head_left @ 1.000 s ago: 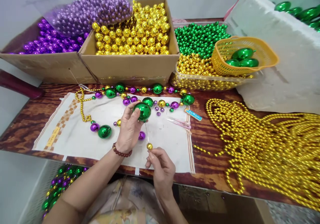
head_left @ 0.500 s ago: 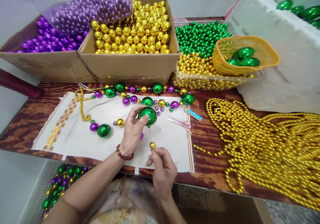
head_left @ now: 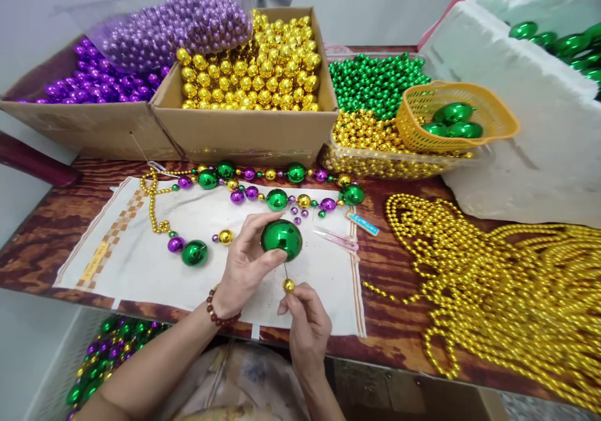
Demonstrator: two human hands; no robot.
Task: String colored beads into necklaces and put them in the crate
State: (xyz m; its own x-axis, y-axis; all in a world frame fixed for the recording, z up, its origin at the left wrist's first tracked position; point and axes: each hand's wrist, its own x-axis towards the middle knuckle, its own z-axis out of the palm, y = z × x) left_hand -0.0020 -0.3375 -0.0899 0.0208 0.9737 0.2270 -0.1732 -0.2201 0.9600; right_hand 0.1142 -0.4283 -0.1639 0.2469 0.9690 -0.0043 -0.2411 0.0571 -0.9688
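A large green ball (head_left: 282, 239) is gripped in the left hand's (head_left: 244, 267) curled fingers above the white cloth (head_left: 141, 264) on the desk (head_left: 394, 321). Just below it, the right hand (head_left: 305, 324) pinches a small gold bead (head_left: 288, 285) on a thin needle. A part-strung necklace (head_left: 277, 199) lies on the cloth beyond.

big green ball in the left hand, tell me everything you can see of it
The big green ball is round, glossy and mirror-like, and looks like metallic-coated plastic with bright reflections on top. The left hand pinches it from its left side with thumb and fingertips, holding it over the white cloth. A thin wire runs from its underside down to a small gold bead, just above the pinching right hand.
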